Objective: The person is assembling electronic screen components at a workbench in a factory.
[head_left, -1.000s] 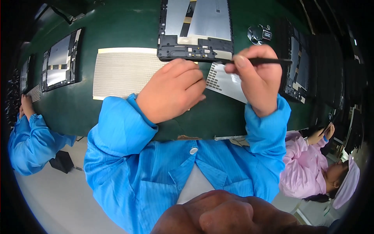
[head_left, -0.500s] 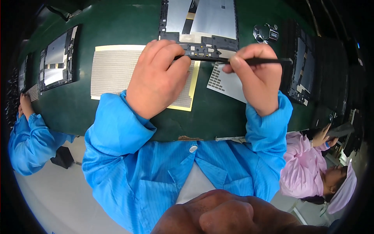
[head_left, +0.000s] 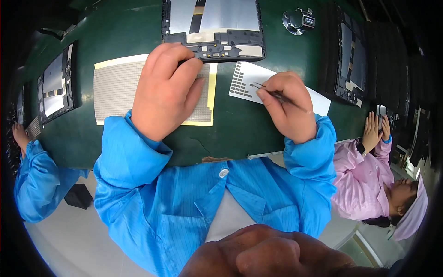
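My left hand (head_left: pixel 166 92) lies over the near left corner of a tablet-like housing (head_left: pixel 251 51), fingers bent at its edge. Its thumb stands apart from the forefinger. In my right hand (head_left: pixel 290 104) is a pair of dark, thin tweezers (head_left: pixel 282 97), pinched between thumb and fingers. Their slightly parted tips reach over a white sheet (head_left: pixel 258 71) bearing rows of small dark rectangles. Whether anything sits between the tips is too small to tell. Partly beneath my left hand lies a yellow-edged sheet (head_left: pixel 115 85) covered with many small greyish pieces.
On the green table (head_left: pixel 277 46) stands a small round device (head_left: pixel 299 21) with a counter window. Similar housings lie at the left (head_left: pixel 57 87) and at the right (head_left: pixel 348 60), beside dark stacks. A co-worker in pink (head_left: pixel 360 184) is at right, another in blue (head_left: pixel 44 180) at left.
My right hand has come down from the housing's near edge to the white sheet, turning the tweezers so their tips point left. My left thumb has drawn away from the housing. The whole view has shifted.
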{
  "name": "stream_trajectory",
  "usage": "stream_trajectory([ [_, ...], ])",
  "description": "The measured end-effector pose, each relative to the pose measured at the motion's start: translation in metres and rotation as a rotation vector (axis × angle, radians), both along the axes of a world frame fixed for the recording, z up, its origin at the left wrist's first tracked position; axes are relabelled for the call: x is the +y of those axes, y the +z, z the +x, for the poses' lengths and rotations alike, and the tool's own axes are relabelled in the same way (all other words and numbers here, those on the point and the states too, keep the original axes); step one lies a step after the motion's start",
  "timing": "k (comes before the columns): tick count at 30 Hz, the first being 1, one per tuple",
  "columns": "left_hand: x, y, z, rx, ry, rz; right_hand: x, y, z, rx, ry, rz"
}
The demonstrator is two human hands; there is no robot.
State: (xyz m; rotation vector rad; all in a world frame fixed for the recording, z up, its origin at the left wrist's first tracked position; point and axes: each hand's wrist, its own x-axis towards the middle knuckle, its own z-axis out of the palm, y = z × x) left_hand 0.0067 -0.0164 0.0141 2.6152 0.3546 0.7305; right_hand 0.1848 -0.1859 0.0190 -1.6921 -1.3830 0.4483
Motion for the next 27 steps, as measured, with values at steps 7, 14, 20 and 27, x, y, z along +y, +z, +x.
stream_trajectory([
  [7, 0.001, 0.002, -0.002, -0.036, -0.003, 0.018, -0.006, -0.003, 0.000, -0.035, -0.023, 0.169],
  [14, 0.003, -0.005, -0.002, -0.073, -0.029, -0.004, 0.007, 0.011, -0.032, 0.798, 0.017, -0.105],
  [20, 0.001, -0.007, -0.005, -0.070, -0.009, 0.032, 0.028, -0.005, -0.042, 0.762, 0.009, -0.247],
  [27, 0.005, -0.010, -0.008, -0.039, -0.046, -0.016, 0.032, -0.005, -0.046, 0.679, 0.037, -0.265],
])
